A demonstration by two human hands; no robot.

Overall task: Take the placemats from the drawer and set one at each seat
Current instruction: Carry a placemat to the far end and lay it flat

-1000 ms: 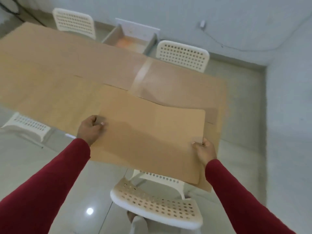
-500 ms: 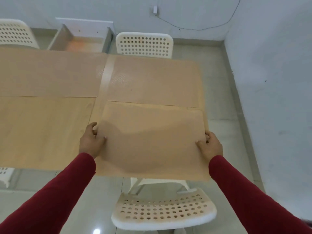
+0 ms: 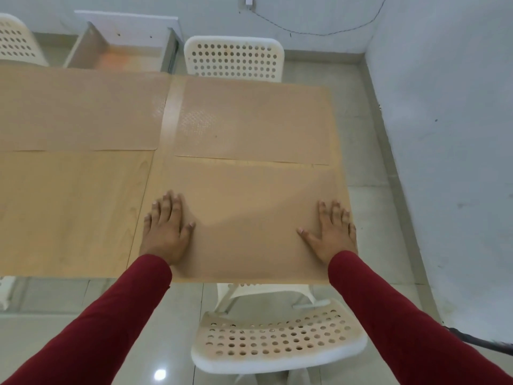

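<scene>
A tan placemat (image 3: 247, 218) lies flat on the near right corner of the wooden table (image 3: 69, 212), above the near white chair (image 3: 277, 340). My left hand (image 3: 166, 229) rests palm down on its left edge, fingers spread. My right hand (image 3: 333, 232) presses flat on its right edge. Another placemat (image 3: 252, 120) lies beyond it, in front of the far white chair (image 3: 234, 58). A third placemat (image 3: 77, 112) covers the far left of the table. The open drawer (image 3: 122, 51) stands against the back wall.
A white chair (image 3: 16, 43) stands at the far left, and part of another shows at the near left edge (image 3: 5, 290). The grey wall (image 3: 449, 134) runs close along the right. Glossy floor tiles surround the table.
The placemat, held by its sides above the table corner, has been lowered flat onto it. Both hands have let go and now lie open on top.
</scene>
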